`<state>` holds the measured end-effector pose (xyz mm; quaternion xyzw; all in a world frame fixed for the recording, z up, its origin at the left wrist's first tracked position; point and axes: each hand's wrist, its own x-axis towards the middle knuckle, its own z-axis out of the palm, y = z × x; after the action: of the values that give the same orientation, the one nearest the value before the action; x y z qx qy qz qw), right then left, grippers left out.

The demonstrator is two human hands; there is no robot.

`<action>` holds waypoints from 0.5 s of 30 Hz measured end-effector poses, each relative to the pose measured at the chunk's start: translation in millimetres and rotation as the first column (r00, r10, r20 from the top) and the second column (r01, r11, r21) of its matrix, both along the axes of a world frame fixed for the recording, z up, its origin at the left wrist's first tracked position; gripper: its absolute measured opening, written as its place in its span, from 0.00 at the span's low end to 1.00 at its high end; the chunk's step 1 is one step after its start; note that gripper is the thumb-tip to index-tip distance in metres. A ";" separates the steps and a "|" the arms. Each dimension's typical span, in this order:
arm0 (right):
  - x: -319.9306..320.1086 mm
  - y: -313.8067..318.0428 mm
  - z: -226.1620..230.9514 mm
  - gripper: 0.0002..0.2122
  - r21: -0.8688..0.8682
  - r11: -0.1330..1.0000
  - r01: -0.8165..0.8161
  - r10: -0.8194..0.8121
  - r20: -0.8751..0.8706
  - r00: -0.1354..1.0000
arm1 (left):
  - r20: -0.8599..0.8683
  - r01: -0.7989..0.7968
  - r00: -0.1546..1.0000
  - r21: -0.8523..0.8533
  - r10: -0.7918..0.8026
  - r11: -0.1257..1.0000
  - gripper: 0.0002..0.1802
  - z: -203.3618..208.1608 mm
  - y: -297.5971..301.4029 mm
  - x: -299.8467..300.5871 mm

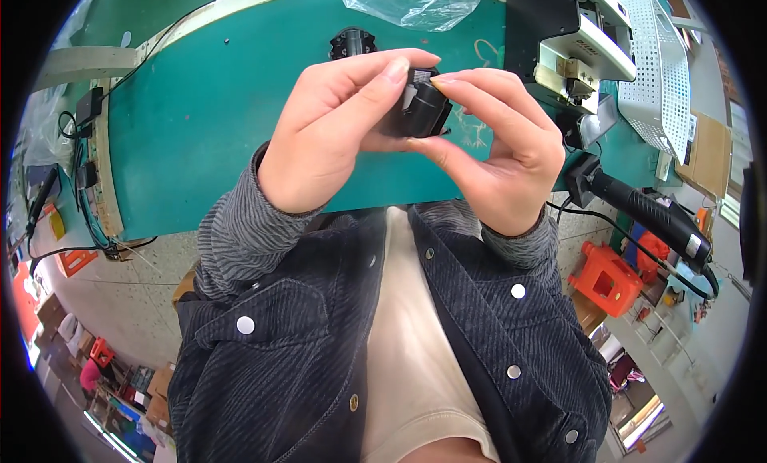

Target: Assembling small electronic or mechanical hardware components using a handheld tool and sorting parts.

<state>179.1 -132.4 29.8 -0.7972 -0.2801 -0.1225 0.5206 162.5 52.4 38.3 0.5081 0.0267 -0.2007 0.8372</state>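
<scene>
Part: the black part [426, 111] is up between my two hands, over the green table [200, 155]; take it as the centre of the clock.
Left hand: my left hand [323, 131], at 9 o'clock, grasps the part, thumb along its near-left side; the other fingers are partly hidden behind.
Right hand: my right hand [511, 139], at 3 o'clock, pinches the part, index fingertip at its upper edge and thumb at its lower one.
Second part: another black piece [351, 42] lies on the table at 10 to 11 o'clock, just beyond my left fingers.
Bag: clear plastic [411, 7] at 12 o'clock, on the far edge.
Machine: a black-and-white machine [595, 43] at 2 o'clock.
Basket: a white perforated basket [651, 83] near 3 o'clock, beside the machine.
Tool: a black long-handled tool [651, 215] at 4 o'clock, with a cable.
Stool: orange-red [605, 279], between 4 and 5 o'clock.
</scene>
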 end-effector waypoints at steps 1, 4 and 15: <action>0.0 -0.1 0.3 0.22 0.000 1.000 -0.001 0.001 -0.001 1.000 | 0.011 -0.015 1.000 -0.019 0.015 1.000 0.20 0.1 -1.9 -0.4; 0.3 -0.9 0.4 0.21 -0.061 0.998 0.035 -0.033 0.038 0.999 | 0.007 -0.043 0.999 0.037 0.043 0.998 0.18 3.4 -5.3 -3.1; -3.3 -0.6 6.0 0.21 -0.152 0.987 0.046 -0.040 0.047 0.998 | 0.328 -0.077 0.944 0.350 -0.045 0.934 0.27 -6.0 -7.9 -7.0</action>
<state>175.8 -133.0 35.8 -0.8378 -0.2827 -0.1292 0.4490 155.5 44.5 32.3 0.6780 -0.0736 -0.0975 0.7248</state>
